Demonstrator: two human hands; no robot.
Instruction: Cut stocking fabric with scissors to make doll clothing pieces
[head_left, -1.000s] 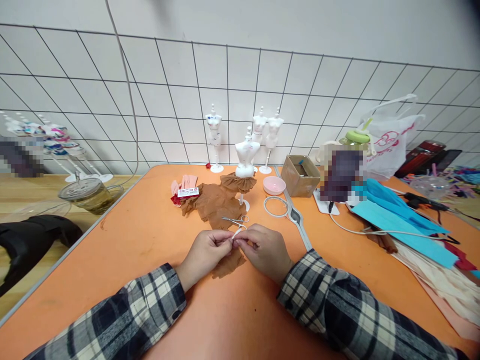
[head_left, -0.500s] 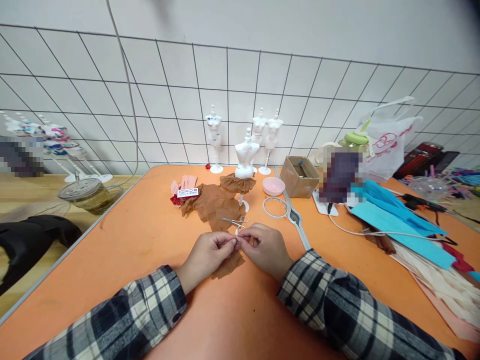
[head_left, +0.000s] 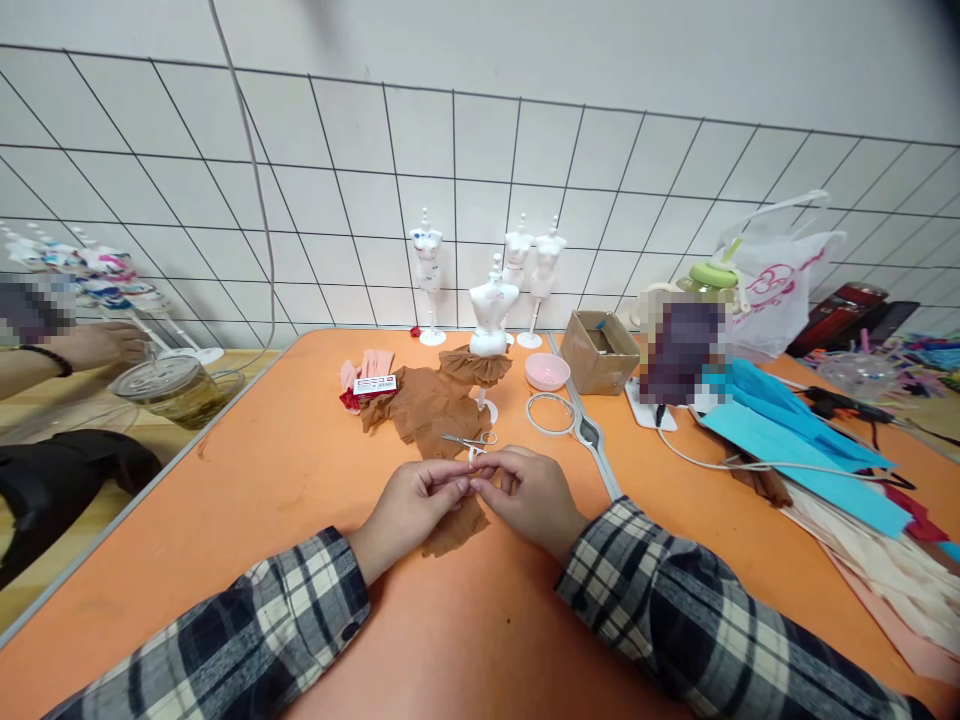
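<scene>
My left hand (head_left: 416,505) and my right hand (head_left: 531,502) meet fingertip to fingertip over the orange table (head_left: 300,480). Both pinch something too small to make out; a whitish bit shows just beyond the fingertips. Beneath them lies a small brown cloth piece (head_left: 457,535), partly covered by my fingers. Small scissors (head_left: 466,440) rest right behind my hands, on the edge of a larger crumpled brown cloth (head_left: 424,405). Farther back, a white mini dress form (head_left: 493,312) stands upright with a gathered brown ruffle (head_left: 474,367) around its lower part.
Behind stand more white dress forms (head_left: 427,265). A pink bowl (head_left: 547,371), a hoop (head_left: 551,414) and a cardboard box (head_left: 600,352) are right of centre. Blue fabric (head_left: 806,450) and a cable spread over the right side. At the left, a co-worker's hand (head_left: 112,345) is near a lidded cup (head_left: 165,388).
My fingertips have shifted slightly, with both index fingers straighter and the thumbs closer together. A co-worker's forearm and hand have come into view at the far left.
</scene>
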